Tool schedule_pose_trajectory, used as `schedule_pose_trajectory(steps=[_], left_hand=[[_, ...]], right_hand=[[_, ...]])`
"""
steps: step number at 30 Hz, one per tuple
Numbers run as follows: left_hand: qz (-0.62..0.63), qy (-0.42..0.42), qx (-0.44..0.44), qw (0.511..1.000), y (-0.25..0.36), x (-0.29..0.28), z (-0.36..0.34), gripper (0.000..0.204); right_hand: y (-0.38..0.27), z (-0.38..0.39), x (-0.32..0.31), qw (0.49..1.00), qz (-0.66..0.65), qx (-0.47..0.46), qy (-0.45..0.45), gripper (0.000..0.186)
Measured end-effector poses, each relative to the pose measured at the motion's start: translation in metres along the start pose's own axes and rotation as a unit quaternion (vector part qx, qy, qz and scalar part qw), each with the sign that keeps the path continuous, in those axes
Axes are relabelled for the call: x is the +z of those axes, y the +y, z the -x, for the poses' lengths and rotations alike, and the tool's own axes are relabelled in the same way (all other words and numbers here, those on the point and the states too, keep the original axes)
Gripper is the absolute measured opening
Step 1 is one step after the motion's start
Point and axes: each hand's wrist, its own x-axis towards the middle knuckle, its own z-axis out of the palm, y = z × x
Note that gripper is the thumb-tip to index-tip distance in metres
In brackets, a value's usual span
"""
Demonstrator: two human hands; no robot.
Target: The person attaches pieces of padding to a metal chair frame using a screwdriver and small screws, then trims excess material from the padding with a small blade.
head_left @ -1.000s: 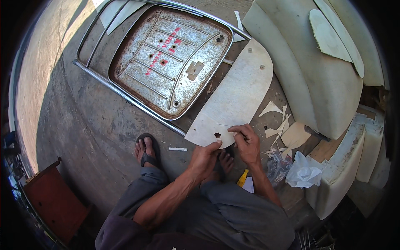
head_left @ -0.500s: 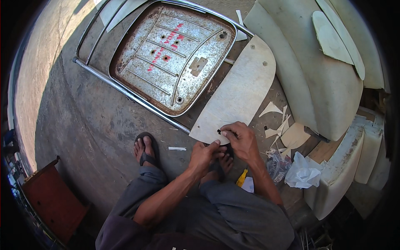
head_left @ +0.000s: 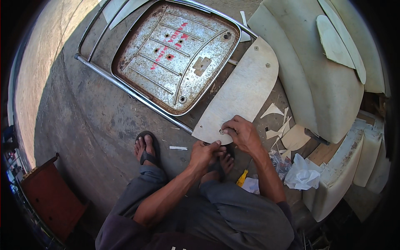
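Observation:
A pale, thin backrest panel [head_left: 243,85] with rounded ends lies across the end of a bent chrome chair frame [head_left: 137,104]. Its near edge is held by my left hand [head_left: 204,155], thumb on top and fingers curled beneath. Just above, my right hand [head_left: 242,134] has thumb and fingertips pinched together beside a small hole [head_left: 221,131] in the panel. Whatever sits between those fingertips is too small to make out. Other small round holes or fittings show near the panel's far end. Held inside the frame is a rusty, ribbed metal seat pan [head_left: 171,54] with red stencilling.
Large cream padded pieces [head_left: 308,71] are stacked at the right. Pale offcuts [head_left: 273,110], a crumpled clear plastic bag [head_left: 302,173] and a yellow-handled tool [head_left: 242,178] lie on the ground near my right arm. A red-brown metal box [head_left: 54,200] stands at the lower left.
My right fingertips have lifted slightly at the hole, and the dark spot there now looks smaller, with a lighter ring. My left hand keeps its grip on the edge. The whole view has shifted a little.

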Motion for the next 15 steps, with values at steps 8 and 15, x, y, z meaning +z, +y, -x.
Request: schedule_pose_trajectory(steps=[8,15], left_hand=[[-0.004,0.008,0.006,1.0,0.0,-0.002,-0.001,0.022],[-0.026,0.022,-0.003,0.999,0.002,-0.001,-0.001,0.02]], right_hand=[[-0.004,-0.002,-0.004,0.999,0.032,-0.032,-0.03,0.011],[0.005,-0.001,-0.005,0.999,0.01,-0.025,-0.025,0.015]])
